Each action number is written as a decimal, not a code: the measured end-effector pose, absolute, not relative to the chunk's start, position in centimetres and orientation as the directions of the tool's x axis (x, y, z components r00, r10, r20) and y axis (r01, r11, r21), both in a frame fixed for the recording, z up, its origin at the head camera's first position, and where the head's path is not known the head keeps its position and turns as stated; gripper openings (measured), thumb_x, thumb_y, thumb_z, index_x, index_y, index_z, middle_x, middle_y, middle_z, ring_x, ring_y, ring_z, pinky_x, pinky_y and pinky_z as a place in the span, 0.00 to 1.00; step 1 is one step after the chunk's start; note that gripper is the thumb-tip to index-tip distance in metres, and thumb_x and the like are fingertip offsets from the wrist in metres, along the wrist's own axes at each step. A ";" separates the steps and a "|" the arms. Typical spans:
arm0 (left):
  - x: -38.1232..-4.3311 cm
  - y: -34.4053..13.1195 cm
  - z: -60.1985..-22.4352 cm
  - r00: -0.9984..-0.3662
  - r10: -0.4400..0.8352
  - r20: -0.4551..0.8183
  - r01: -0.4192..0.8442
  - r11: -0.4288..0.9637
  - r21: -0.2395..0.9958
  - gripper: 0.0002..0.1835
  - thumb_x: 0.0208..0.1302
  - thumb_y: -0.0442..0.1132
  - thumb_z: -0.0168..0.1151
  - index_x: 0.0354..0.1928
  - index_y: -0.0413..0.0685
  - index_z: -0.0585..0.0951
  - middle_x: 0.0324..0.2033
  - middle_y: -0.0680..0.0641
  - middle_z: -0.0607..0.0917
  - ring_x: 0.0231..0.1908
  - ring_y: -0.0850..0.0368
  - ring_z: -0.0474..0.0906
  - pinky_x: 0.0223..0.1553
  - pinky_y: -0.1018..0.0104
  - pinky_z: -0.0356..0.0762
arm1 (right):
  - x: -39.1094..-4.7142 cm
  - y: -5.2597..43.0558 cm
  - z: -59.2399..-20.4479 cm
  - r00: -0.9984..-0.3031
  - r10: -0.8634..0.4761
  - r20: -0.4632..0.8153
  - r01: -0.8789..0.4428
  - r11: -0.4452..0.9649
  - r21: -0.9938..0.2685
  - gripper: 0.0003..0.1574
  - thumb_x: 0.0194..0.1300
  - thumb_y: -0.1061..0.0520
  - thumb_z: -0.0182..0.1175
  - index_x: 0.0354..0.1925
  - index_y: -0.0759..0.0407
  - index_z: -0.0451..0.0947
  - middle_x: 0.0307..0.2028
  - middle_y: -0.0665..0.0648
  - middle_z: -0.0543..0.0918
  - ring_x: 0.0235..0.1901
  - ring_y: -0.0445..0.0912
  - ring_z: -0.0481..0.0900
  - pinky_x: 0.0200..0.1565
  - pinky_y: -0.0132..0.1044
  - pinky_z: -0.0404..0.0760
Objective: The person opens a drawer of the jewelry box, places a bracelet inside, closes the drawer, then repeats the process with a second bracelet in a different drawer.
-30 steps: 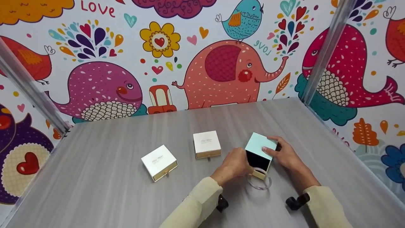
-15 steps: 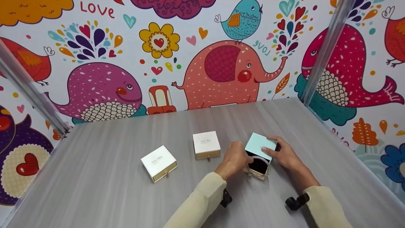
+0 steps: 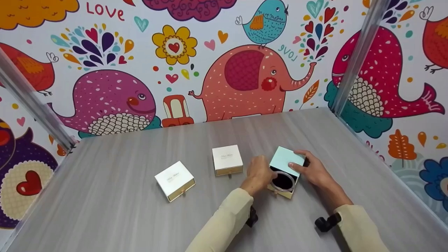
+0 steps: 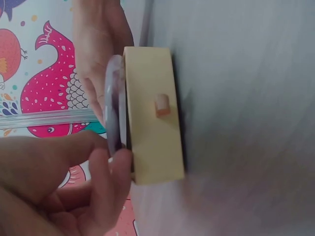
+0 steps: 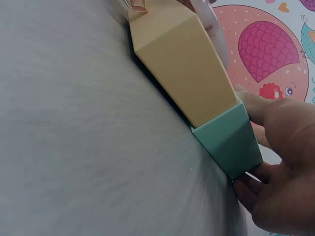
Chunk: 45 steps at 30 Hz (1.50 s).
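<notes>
A mint-green drawer box [image 3: 282, 158] sits on the table at the right with its cream drawer [image 4: 152, 142] pulled out toward me. Black lining shows inside the drawer. My right hand [image 3: 316, 171] grips the mint sleeve, thumb on top and fingers around the far side. Between thumb and fingers my left hand [image 3: 258, 175] pinches a pale, translucent bangle [image 4: 112, 93]. In the left wrist view the bangle lies along the drawer's open top, fingertips right at the rim. A small ribbon tab [image 4: 162, 104] sticks out of the drawer front.
Two white drawer boxes with gold sides stand to the left: a nearer one [image 3: 175, 178] and one [image 3: 227, 158] beside my left hand. Printed wall panels [image 3: 175, 77] border the grey table [image 3: 115, 196] at the back and sides.
My left hand has moved the bangle from the drawer's front edge up over the open drawer and laid it flatter. The right hand keeps its hold on the sleeve.
</notes>
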<state>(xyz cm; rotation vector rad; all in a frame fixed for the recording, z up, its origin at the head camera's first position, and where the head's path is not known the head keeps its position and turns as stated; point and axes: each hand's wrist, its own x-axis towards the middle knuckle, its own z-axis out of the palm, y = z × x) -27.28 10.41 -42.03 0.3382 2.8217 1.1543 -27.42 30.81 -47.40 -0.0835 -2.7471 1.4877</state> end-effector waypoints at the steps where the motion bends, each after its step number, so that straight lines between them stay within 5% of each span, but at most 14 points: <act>1: -27.3 10.4 -42.1 -0.973 0.229 0.024 0.181 0.696 0.695 0.07 0.52 0.30 0.76 0.31 0.36 0.86 0.19 0.54 0.74 0.22 0.62 0.66 0.21 0.72 0.65 | -27.5 30.8 -47.4 -0.998 0.054 -0.011 0.039 0.543 -0.839 0.42 0.68 0.44 0.64 0.71 0.60 0.62 0.69 0.69 0.67 0.63 0.58 0.65 0.63 0.51 0.67; 13: -27.5 11.0 -42.7 -0.980 0.170 0.100 0.192 0.719 0.668 0.06 0.55 0.32 0.73 0.33 0.37 0.86 0.22 0.52 0.80 0.23 0.61 0.68 0.25 0.70 0.70 | -27.7 30.6 -47.4 -0.998 0.057 -0.003 0.036 0.571 -0.820 0.43 0.68 0.43 0.64 0.71 0.60 0.63 0.66 0.68 0.70 0.59 0.57 0.68 0.58 0.46 0.69; 20: -27.3 12.0 -43.2 -0.966 0.167 0.199 0.248 0.820 0.515 0.05 0.56 0.30 0.66 0.24 0.45 0.83 0.22 0.51 0.85 0.24 0.63 0.74 0.27 0.65 0.78 | -27.8 30.5 -47.4 -0.997 0.072 -0.019 0.057 0.575 -0.816 0.43 0.68 0.42 0.64 0.72 0.59 0.62 0.58 0.66 0.75 0.54 0.53 0.72 0.51 0.38 0.72; 36: -26.7 12.6 -44.1 -0.946 0.199 0.256 0.252 0.948 0.192 0.10 0.66 0.35 0.61 0.31 0.53 0.89 0.27 0.52 0.90 0.29 0.60 0.85 0.29 0.64 0.81 | -27.7 30.6 -47.4 -0.998 0.065 -0.023 0.055 0.563 -0.825 0.43 0.68 0.43 0.64 0.72 0.58 0.62 0.64 0.67 0.73 0.58 0.54 0.70 0.57 0.42 0.71; 45: -26.6 11.2 -44.2 -0.926 0.247 0.284 0.330 0.897 0.295 0.07 0.64 0.42 0.69 0.32 0.46 0.87 0.28 0.49 0.89 0.31 0.54 0.87 0.31 0.62 0.83 | -27.5 30.7 -47.4 -0.998 0.061 -0.001 0.035 0.566 -0.824 0.43 0.68 0.43 0.64 0.72 0.59 0.63 0.59 0.66 0.75 0.53 0.52 0.72 0.51 0.37 0.72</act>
